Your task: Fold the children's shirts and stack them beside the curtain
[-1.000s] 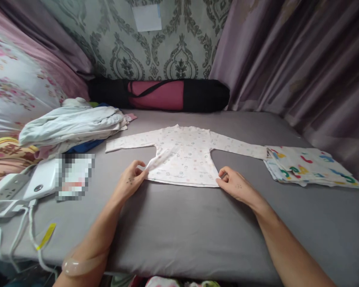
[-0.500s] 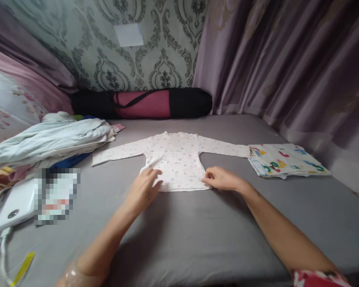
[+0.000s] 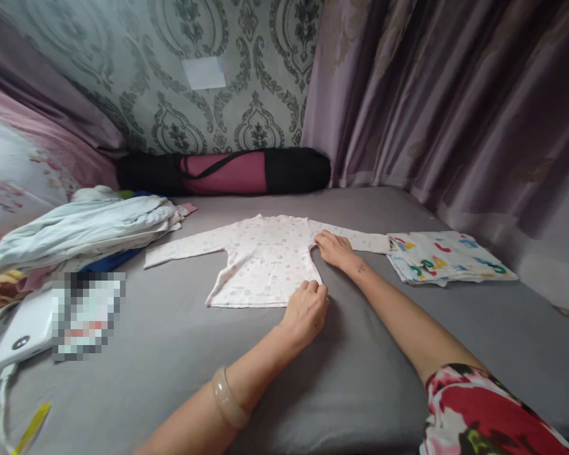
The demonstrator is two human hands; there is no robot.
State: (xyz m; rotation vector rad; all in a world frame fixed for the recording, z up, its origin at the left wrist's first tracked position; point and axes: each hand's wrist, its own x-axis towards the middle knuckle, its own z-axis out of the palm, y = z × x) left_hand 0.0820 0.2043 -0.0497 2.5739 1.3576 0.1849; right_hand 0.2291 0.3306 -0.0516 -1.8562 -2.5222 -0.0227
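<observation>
A small white long-sleeved shirt [image 3: 260, 262] with a faint print lies flat on the grey bed sheet, its collar pointing away and both sleeves spread. My left hand [image 3: 306, 311] reaches across to the hem's right corner, fingers closed on the fabric there. At the right armpit, my right hand [image 3: 334, 249] pinches the shirt's edge; its fingertips are partly hidden. The right cuff touches a folded white cloth with colourful shapes [image 3: 455, 253].
A pile of pale clothes [image 3: 90, 221] lies at the left. Nearer are a white device [image 3: 26, 328] with a cable, a blurred-out item [image 3: 88, 316] and a yellow strip [image 3: 32, 430]. A black and maroon roll bag [image 3: 227, 172] rests against the wall.
My left hand has crossed from the hem's left side to its right corner. My right hand has moved from that corner up to the right armpit.
</observation>
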